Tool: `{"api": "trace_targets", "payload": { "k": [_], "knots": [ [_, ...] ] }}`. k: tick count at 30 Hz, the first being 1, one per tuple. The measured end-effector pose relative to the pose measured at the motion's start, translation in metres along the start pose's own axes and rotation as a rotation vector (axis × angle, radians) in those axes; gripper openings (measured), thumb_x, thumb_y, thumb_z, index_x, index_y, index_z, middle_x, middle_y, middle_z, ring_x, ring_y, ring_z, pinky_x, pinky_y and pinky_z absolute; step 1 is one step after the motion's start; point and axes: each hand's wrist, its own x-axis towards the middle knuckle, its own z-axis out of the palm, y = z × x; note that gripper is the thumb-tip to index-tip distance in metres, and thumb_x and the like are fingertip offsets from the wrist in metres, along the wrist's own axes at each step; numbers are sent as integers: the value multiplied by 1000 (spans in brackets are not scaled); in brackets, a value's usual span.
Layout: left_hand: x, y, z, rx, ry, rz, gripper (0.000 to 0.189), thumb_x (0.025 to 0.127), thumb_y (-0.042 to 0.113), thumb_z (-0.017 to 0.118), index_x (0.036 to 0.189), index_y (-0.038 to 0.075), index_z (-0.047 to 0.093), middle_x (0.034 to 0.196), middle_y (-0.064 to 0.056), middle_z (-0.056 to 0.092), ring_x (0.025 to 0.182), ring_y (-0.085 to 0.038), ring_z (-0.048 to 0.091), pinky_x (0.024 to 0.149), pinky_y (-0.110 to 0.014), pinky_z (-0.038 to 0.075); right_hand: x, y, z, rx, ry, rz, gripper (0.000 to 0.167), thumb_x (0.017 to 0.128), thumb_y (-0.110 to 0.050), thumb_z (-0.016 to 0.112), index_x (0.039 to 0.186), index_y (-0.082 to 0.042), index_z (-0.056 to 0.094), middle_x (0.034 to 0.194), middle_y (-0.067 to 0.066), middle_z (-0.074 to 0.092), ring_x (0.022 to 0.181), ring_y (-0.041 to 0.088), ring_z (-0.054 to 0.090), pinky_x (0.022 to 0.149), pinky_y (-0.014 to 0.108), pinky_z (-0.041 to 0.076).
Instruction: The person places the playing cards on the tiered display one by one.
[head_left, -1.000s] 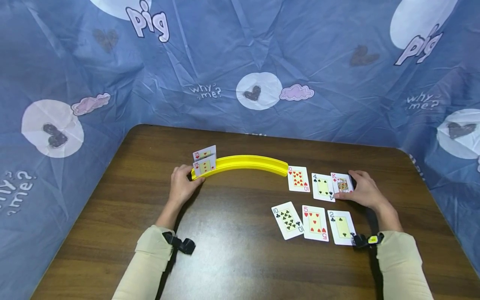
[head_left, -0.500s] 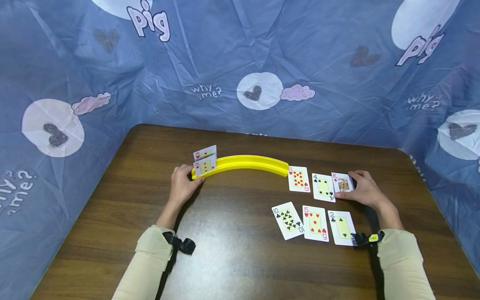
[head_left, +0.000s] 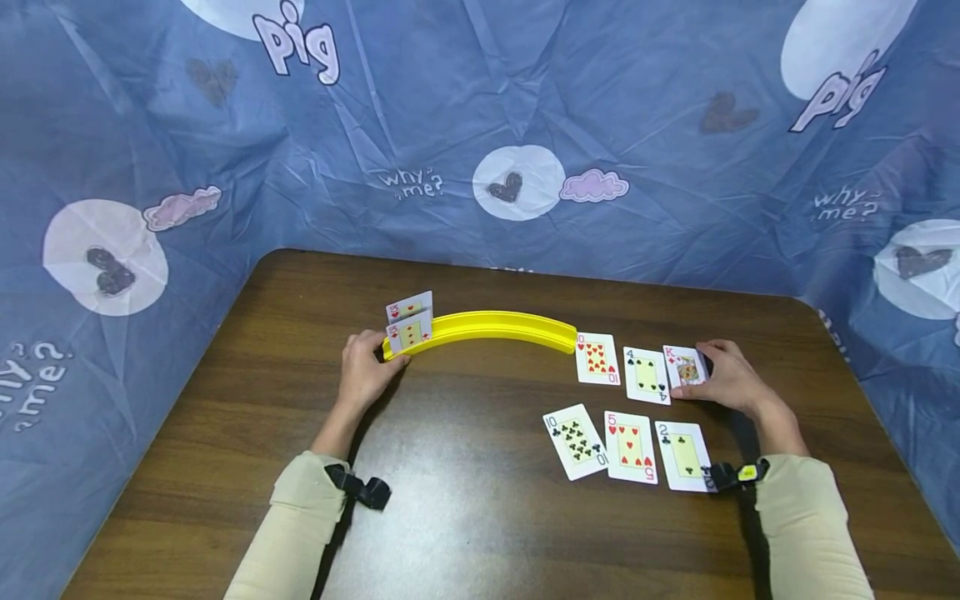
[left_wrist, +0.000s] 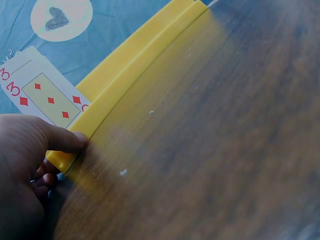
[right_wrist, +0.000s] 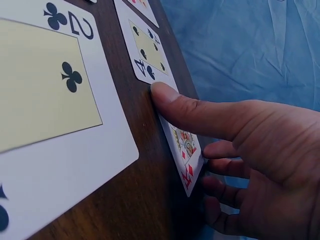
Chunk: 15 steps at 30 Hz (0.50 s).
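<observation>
At the left end of a curved yellow card holder (head_left: 498,323), my left hand (head_left: 363,371) grips it, thumb along the near side in the left wrist view. A three of diamonds (left_wrist: 50,100) stands in the holder beside that hand, and a red-heart card (head_left: 403,308) stands behind it. On the right, my right hand (head_left: 729,379) holds the king of diamonds (head_left: 684,367) between its thumb at the near left edge and fingers at the far right edge. Left of the king lies the four of spades (head_left: 647,375).
The ten of hearts (head_left: 597,360) lies face up against the holder's right end. Nearer are the ten of clubs (head_left: 576,442), five of hearts (head_left: 630,447) and two of clubs (head_left: 683,456). A blue printed cloth (head_left: 450,233) hangs behind the brown table (head_left: 465,467).
The king of diamonds has shifted very slightly to the right with my right hand, overlapping the four of spades less. My left hand and the holder keep their place.
</observation>
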Motion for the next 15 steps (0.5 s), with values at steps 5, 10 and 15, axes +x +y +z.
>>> {"api": "trace_targets", "payload": {
  "k": [5,10,15],
  "knots": [
    [0,0,0,-4,-7,-13,35,76,8,80,104,-10,71,106,-28,68,99,-41,56,93,-51,38,0,0,0,-12,14,-13,112,72,-43,87,147,18,30,148,43,23,134,57,31,110,67,30],
    [0,0,0,-9,-7,-16,36,76,9,81,104,-10,71,106,-27,69,100,-42,56,94,-51,38,-1,-1,0,-11,19,-13,108,72,-41,87,146,16,33,147,42,25,133,56,32,109,67,30],
    [0,1,0,-5,-20,-25,37,76,9,81,106,-10,71,108,-28,68,101,-41,56,94,-52,38,-1,-2,0,-5,15,-7,106,73,-39,87,146,15,34,147,42,25,132,56,33,109,68,30]
  ]
}}
